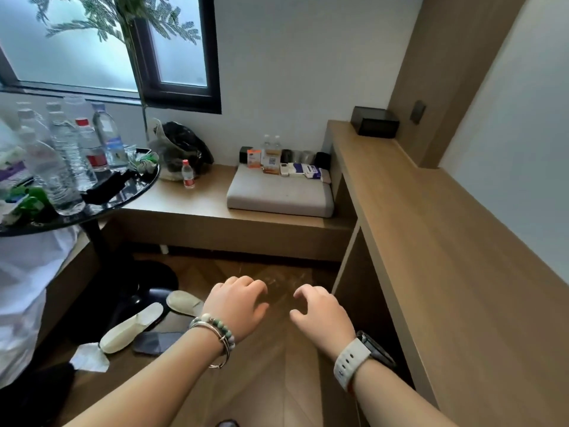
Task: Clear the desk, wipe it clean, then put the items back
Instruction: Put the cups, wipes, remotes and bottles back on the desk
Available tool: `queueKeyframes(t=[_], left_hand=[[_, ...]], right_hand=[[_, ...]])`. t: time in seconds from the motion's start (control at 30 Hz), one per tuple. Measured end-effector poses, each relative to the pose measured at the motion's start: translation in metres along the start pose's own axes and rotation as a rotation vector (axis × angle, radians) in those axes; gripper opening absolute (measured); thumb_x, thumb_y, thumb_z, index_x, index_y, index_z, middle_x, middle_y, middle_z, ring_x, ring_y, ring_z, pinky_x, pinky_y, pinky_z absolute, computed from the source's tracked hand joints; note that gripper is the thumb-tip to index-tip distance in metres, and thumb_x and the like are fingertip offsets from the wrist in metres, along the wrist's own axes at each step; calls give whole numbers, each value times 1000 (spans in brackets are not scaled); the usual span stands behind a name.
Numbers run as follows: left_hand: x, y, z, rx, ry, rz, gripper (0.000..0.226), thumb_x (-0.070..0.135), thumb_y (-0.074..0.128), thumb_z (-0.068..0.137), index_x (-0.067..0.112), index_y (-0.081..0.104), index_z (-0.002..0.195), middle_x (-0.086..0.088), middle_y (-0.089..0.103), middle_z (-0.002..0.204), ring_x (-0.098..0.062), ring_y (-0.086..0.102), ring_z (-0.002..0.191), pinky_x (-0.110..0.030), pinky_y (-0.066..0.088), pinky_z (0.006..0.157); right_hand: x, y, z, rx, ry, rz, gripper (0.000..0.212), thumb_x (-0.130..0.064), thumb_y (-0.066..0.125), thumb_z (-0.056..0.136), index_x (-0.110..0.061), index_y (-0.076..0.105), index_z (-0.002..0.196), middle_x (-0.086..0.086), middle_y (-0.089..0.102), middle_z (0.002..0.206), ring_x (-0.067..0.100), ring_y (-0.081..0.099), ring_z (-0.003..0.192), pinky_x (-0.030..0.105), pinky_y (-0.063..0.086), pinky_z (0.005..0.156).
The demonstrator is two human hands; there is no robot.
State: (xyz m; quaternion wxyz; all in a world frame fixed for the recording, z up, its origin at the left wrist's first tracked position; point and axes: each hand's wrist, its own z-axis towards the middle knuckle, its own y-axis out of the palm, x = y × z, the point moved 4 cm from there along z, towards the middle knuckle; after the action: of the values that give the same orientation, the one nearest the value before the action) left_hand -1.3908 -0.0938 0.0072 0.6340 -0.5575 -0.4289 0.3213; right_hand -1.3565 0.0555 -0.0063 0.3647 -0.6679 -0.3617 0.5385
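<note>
One view only: head-worn, wide-angle, aimed forward and down.
Lens sits above the person's forearms, which enter at the bottom edge; left hand and right hand lie low centre, nearest the lens. The view faces a room corner. The desk runs up the right side, away from the lens; the bench crosses mid-frame below the window; the round table sits at the left edge, near. Floor fills the lower middle. Straight edges bow toward the frame's margins.
</note>
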Motion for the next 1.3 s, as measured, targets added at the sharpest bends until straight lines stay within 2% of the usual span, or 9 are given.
queueKeyframes(t=[0.33, 0.53, 0.87, 1.03, 1.3], left_hand=[[-100, -5, 242, -87, 71, 29, 33, 40, 40, 95, 27, 49, 124, 6, 53, 124, -17, 46, 117, -30, 36, 96], [-128, 12, 373, -150, 113, 38, 36, 40, 40, 96, 30, 44, 130, 8, 49, 129, -15, 45, 119, -28, 35, 97], [-158, 2, 610, -108, 51, -21, 34, 38, 41, 95, 30, 48, 127, 7, 51, 128, -14, 47, 117, -28, 38, 98], [-195, 6, 704, -142, 18, -50, 36, 41, 42, 95, 30, 46, 128, 8, 49, 130, -12, 47, 118, -27, 39, 98], [-269, 7, 867, -200, 45, -35, 35, 38, 42, 95, 28, 47, 128, 6, 50, 131, -16, 46, 120, -29, 38, 98]], right_hand=[[-33, -5, 247, -59, 123, 69, 31, -32, 50, 89, -27, 52, 119, -3, 52, 123, 19, 51, 114, 31, 43, 94], [-8, -19, 375, -51, 171, 75, 35, -32, 49, 89, -27, 50, 124, -4, 50, 127, 19, 47, 118, 31, 40, 95], [22, -83, 613, -49, 83, 36, 34, -30, 47, 92, -24, 48, 126, -2, 49, 130, 18, 46, 120, 31, 39, 95], [22, -96, 713, -98, 64, 45, 36, -30, 48, 93, -23, 47, 129, -1, 49, 131, 18, 48, 117, 31, 42, 93], [12, -96, 871, -96, 142, 134, 36, -28, 49, 95, -23, 47, 130, -3, 49, 131, 14, 50, 115, 25, 43, 90]])
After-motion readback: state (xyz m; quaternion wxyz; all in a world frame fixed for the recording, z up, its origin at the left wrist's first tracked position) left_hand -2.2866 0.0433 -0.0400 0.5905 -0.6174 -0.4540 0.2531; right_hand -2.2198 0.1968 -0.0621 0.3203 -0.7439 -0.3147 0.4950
